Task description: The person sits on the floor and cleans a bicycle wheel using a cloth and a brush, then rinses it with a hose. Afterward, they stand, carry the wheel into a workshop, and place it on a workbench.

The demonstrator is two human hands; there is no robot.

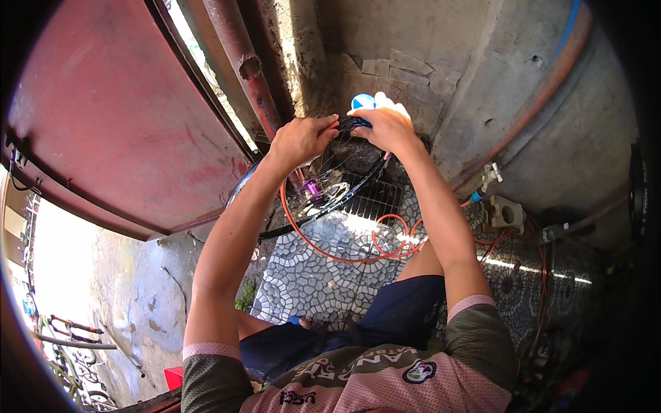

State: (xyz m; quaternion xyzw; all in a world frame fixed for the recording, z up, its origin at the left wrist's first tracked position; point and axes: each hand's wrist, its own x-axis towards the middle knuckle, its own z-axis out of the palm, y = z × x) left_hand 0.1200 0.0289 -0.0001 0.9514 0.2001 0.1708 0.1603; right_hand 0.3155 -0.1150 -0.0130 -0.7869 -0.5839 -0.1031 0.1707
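A bicycle wheel with a purple hub (312,190) and thin spokes stands upright in front of me, its dark rim (359,184) curving toward the floor. At its top, my left hand (301,142) closes its thumb and fingers on the black tyre (350,124). Close by on the right, my right hand (387,125) pinches the same tyre, its outer fingers in bright sunlight. Just behind the right hand shows a round blue-and-white object (363,102); its kind is unclear. My forearms hide part of the wheel's left side.
An orange hose (330,257) loops over the pebble-patterned floor (303,279) beside a drain grate (375,201). A tap (490,176) and a pale block (506,213) are at the right. A red metal door (103,110) and a rusty pipe (231,31) stand at the left.
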